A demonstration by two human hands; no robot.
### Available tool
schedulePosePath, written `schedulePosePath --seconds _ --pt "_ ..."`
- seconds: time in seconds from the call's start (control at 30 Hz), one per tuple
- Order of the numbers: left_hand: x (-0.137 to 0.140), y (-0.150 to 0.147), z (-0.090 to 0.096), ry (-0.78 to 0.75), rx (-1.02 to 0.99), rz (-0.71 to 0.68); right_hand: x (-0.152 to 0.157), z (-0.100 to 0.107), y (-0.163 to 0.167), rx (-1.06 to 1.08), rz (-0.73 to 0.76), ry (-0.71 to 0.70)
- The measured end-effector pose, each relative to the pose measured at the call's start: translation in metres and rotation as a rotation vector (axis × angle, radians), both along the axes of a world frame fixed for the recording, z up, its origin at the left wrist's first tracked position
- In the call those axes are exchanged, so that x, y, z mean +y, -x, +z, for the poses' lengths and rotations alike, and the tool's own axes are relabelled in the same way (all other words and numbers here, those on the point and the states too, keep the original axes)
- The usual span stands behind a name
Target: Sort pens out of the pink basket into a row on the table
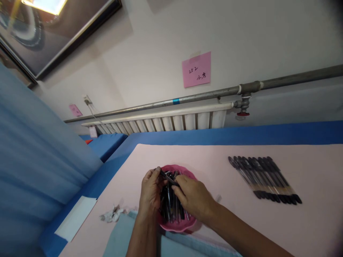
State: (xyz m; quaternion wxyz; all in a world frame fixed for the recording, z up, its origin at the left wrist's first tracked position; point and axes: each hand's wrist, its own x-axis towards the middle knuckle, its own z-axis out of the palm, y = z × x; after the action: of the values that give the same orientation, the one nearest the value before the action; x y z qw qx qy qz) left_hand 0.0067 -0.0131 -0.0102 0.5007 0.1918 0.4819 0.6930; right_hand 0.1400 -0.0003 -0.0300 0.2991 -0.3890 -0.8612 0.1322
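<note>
A pen (169,178) with dark parts is held between my two hands, slanting down to the right. My left hand (150,190) pinches its upper end at the left side of a pink basket (179,227). At its lower end, the fingers of my right hand (195,197) are closed around it, above the basket's right side. Inside the basket lies a heap of loose pens (171,205) with clear barrels and black parts, partly covered by my hands. To the right, a neat row of several black-capped pens (264,181) lies slanted on the pink sheet (214,162).
Crumpled whitish scraps (112,214) lie left of my left forearm. A white paper (76,218) rests at the left edge, by a blue curtain (61,150). Light-blue cloth (118,237) is in front of me. Behind stand a radiator (171,123) and a pipe (203,95).
</note>
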Motion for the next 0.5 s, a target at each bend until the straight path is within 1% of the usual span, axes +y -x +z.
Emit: schedulePosePath --seconds 0.5 --pt "0.0 -0.0007 -0.0002 -0.015 0.011 0.017 0.0001 0.0001 0.0001 -0.055 0.011 0.05"
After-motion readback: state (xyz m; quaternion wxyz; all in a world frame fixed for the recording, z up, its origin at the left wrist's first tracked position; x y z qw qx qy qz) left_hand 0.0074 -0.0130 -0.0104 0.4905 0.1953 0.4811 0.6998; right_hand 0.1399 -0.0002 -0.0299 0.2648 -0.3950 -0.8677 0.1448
